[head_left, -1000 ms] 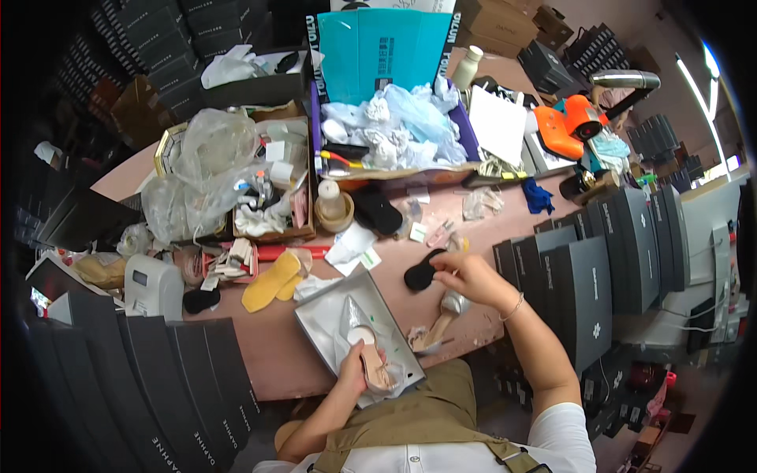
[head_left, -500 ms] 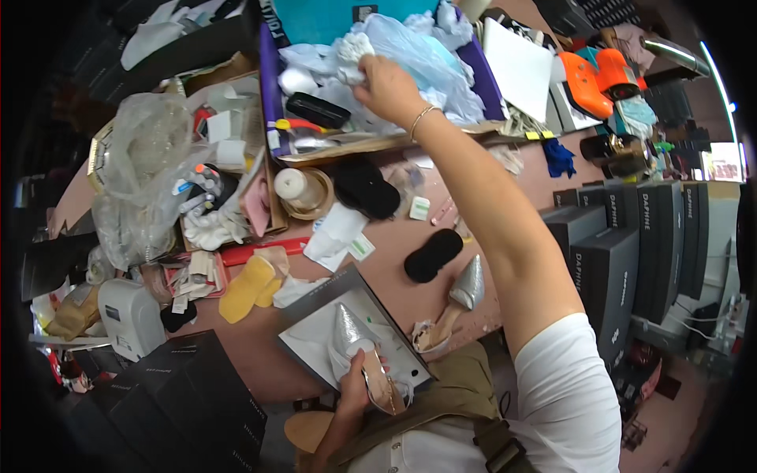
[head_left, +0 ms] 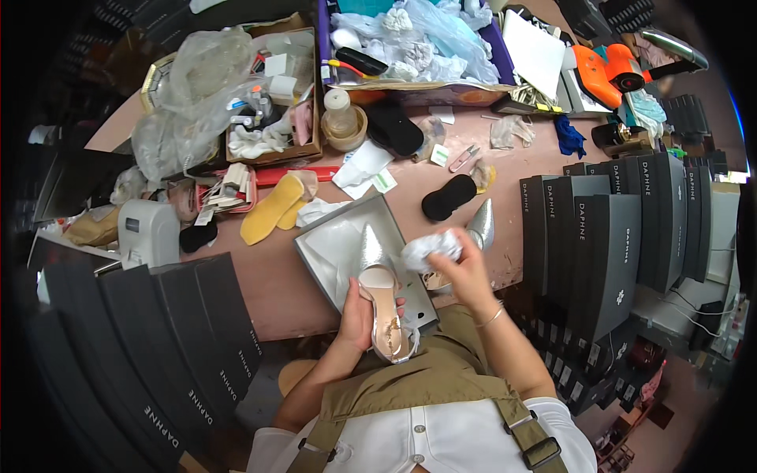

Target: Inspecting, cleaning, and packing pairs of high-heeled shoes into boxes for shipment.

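A silver pointed-toe shoe [head_left: 384, 303] is gripped by my left hand [head_left: 359, 317], its fingers wrapped round the sole and its toe pointing away from me. My right hand [head_left: 465, 272] pinches a crumpled wad of white paper [head_left: 431, 251] just right of that shoe. Under the held shoe lies an open grey shoebox [head_left: 324, 255] with white tissue inside. The second silver shoe [head_left: 481, 225] rests on the table, partly hidden behind my right hand. Beyond it sits a black oval pad [head_left: 449, 198].
At the back stands a purple-sided box [head_left: 507, 61] of white wads and bluish plastic. Black shoeboxes are stacked at left [head_left: 209, 315] and right [head_left: 605, 260]. Yellow insoles [head_left: 272, 209], pink-handled snips [head_left: 464, 158], a black cap [head_left: 392, 130] and an orange tool [head_left: 593, 75] lie around the table.
My right hand has come back from the purple-sided box toward me, carrying a white paper wad. The held shoe has shifted slightly up and right, and the view has tilted toward me.
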Available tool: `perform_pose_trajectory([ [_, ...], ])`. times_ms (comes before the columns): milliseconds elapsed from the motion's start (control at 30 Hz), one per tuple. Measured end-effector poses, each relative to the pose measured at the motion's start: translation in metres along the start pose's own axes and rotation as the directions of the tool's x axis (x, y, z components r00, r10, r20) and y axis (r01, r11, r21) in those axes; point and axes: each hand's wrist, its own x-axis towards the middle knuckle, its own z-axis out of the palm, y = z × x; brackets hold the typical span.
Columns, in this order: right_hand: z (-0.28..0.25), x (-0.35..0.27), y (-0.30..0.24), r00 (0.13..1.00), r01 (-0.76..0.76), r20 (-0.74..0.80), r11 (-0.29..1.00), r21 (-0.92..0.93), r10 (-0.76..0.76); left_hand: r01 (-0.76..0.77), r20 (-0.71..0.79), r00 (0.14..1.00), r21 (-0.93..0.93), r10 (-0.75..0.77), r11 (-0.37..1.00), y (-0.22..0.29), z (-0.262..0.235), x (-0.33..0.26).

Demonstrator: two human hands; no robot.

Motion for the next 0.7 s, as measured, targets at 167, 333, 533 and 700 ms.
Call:
perform_pose_trajectory([
  [167,0.043,-0.034,0.019,0.704,0.71,0.543,0.472,-0.523,-0.457,-0.167,-0.068,0.983,0.085,0.173,0.982,-0.001,0.026,-0.024],
  [333,0.044,-0.071,0.027,0.804,0.584,0.519,0.549,-0.598,-0.289,-0.079,-0.035,0.996,0.139,0.084,0.987,-0.008,0.002,-0.044],
  [533,0.046,-0.069,0.036,0.73,0.649,0.448,0.316,-0.692,-0.516,-0.088,-0.029,0.995,0.256,0.099,0.963,-0.024,0.027,-0.055],
  [700,0.076,-0.081,0.026,0.908,0.402,0.261,0.512,-0.759,-0.327,-0.144,-0.037,0.988,0.173,0.152,0.974,-0.027,0.038,-0.057],
])
